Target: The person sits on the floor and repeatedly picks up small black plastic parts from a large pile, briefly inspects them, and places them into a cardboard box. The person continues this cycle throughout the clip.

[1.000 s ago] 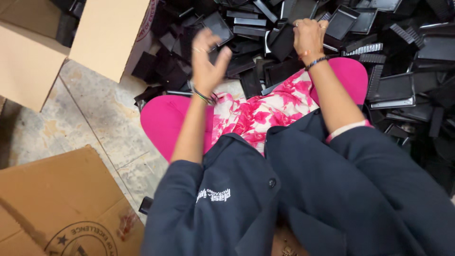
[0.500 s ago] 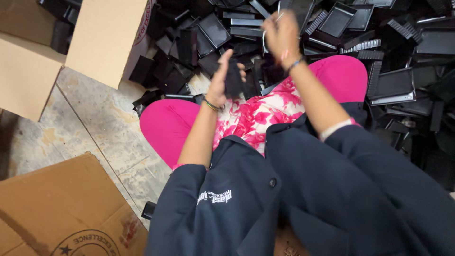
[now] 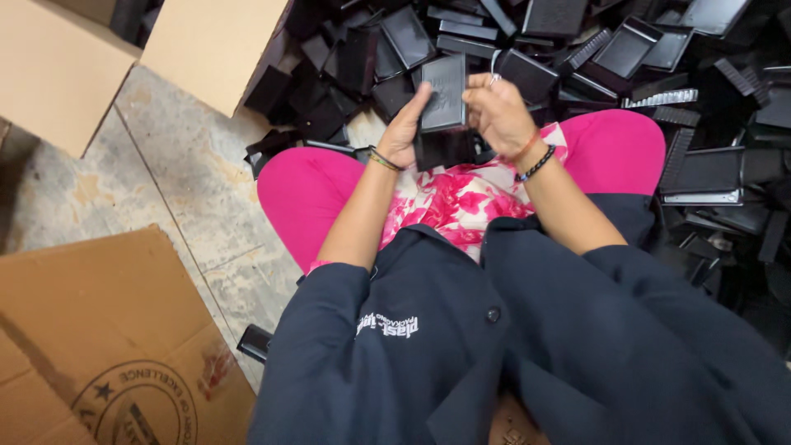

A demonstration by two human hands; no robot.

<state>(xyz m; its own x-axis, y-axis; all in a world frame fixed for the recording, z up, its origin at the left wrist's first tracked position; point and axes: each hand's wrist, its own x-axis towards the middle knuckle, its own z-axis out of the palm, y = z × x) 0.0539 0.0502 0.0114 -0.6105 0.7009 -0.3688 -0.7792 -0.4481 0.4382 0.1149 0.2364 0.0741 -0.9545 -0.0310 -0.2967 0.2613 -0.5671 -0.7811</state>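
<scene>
Both my hands meet over my lap on a stack of black plastic trays [image 3: 445, 103]. My left hand [image 3: 404, 128] presses against the stack's left side, fingers extended along it. My right hand [image 3: 497, 111] grips the right side, fingers curled over the edge. The top tray faces me, rectangular with a shallow recess, and more trays sit under it. A bracelet circles each wrist. My pink trousers and flowered top [image 3: 461, 202] lie below the stack.
A big heap of loose black trays [image 3: 659, 74] covers the floor ahead and to the right. Brown cardboard boxes [image 3: 210, 45] stand at the upper left, and a flattened cardboard sheet [image 3: 99, 330] lies at the lower left on the stone floor [image 3: 173, 189].
My right hand came back from the heap toward my lap. My left hand, which was raised with fingers apart, closed in on the stack, and both hands now hold the trays together.
</scene>
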